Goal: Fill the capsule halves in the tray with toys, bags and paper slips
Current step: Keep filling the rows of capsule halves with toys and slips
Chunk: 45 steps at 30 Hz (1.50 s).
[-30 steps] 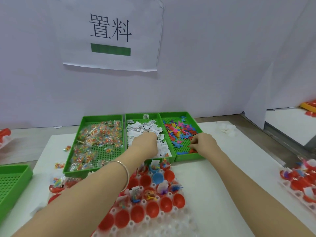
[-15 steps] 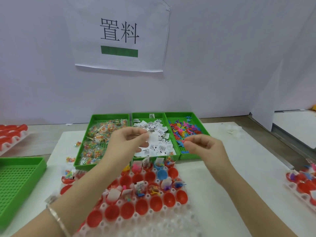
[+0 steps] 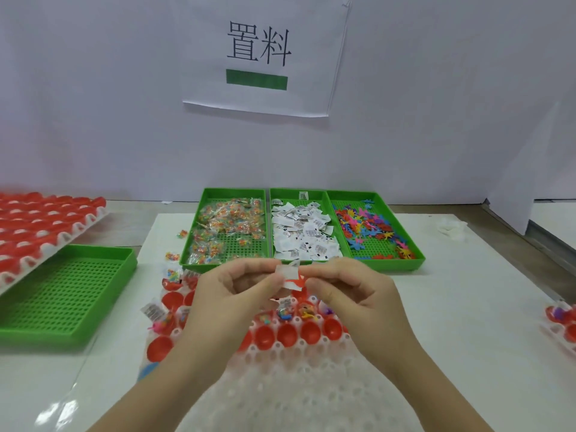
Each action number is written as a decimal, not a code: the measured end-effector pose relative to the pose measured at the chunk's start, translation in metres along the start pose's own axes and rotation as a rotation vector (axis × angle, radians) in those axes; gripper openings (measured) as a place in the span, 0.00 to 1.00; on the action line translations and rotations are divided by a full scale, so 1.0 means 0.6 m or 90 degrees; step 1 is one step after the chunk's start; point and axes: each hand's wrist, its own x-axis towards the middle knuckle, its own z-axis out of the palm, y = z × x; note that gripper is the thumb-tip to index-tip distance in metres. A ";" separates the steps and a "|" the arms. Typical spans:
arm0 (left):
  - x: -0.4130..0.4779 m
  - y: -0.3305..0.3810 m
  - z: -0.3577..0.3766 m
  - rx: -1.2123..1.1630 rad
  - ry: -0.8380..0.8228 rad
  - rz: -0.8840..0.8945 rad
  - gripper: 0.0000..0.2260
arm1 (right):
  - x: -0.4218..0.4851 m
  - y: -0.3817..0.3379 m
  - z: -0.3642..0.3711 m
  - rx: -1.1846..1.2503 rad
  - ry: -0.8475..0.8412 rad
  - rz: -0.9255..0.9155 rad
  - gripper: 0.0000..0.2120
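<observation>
My left hand (image 3: 232, 294) and my right hand (image 3: 352, 294) meet above the white capsule tray (image 3: 280, 378). Between their fingertips sits a white paper slip (image 3: 288, 275), pinched by the left hand, with a small red toy (image 3: 300, 281) pinched by the right hand against it. Red capsule halves (image 3: 288, 335) fill the tray's far rows; several hold toys, bags and slips, and the hands hide some of them. Behind stand three green bins: small bags (image 3: 227, 229), paper slips (image 3: 304, 235), coloured toys (image 3: 371, 229).
An empty green bin (image 3: 62, 291) lies at the left, with a tilted tray of red capsule halves (image 3: 37, 226) behind it. Another capsule tray (image 3: 564, 322) shows at the right edge. Loose bags (image 3: 173, 257) lie beside the bins. A white partition wall with a paper sign (image 3: 265, 54) closes the back.
Both hands left the slip and toy bins and drew back over the capsule tray, coming together with a slip and a red toy. The view shifted rightward.
</observation>
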 end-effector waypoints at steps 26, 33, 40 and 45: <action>0.186 0.003 -0.063 0.512 0.024 0.105 0.07 | 0.027 0.014 -0.003 0.176 0.116 0.166 0.12; 0.318 -0.067 -0.075 0.949 -0.043 -0.022 0.08 | 0.028 0.027 -0.020 0.198 0.138 0.203 0.18; 0.317 -0.063 -0.070 0.925 -0.010 0.014 0.04 | 0.027 0.030 -0.012 0.210 0.145 0.210 0.12; 0.303 -0.067 -0.088 0.914 -0.082 -0.002 0.11 | 0.024 0.025 -0.009 0.218 0.147 0.211 0.13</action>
